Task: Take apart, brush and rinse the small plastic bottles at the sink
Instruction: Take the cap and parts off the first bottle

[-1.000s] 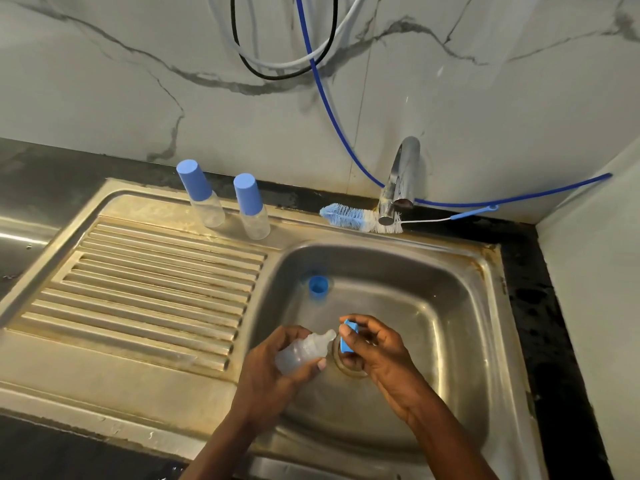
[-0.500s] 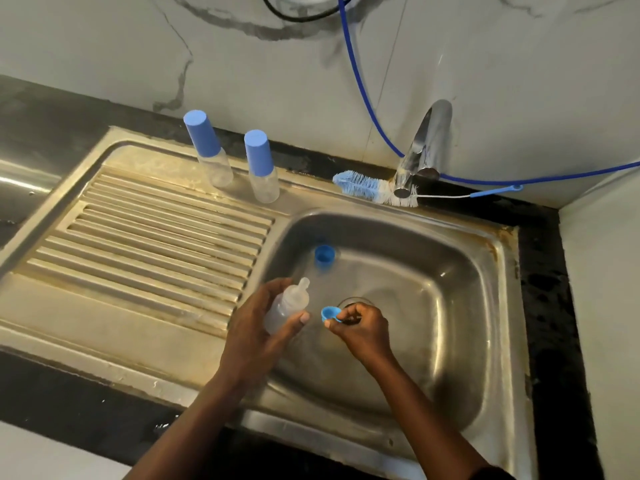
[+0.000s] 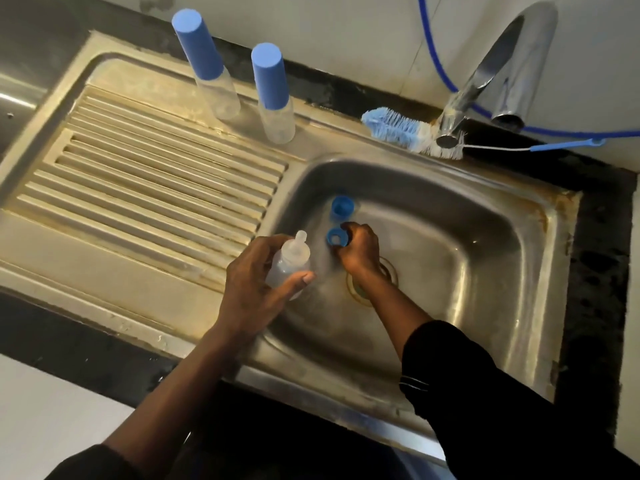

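My left hand (image 3: 254, 289) grips uncapped bottle (image 3: 289, 259) at basin (image 3: 485, 244) edge — right hand (image 3: 358, 249) pinches blue cap (image 3: 336, 236), second cap (image 3: 343, 206) just beyond.

The bottle (image 3: 289, 259) is half swallowed by the left hand (image 3: 256, 285), the blue cap (image 3: 336, 237) partly buried in the right hand (image 3: 360, 251), and the tap (image 3: 498, 67) clipped by the top edge.

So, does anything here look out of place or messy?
A loose blue plastic cap lies in the steel sink basin, off any bottle, beside the right hand holding a second blue cap. Brownish staining marks the sink's far right rim. Nothing looks spilled or broken.
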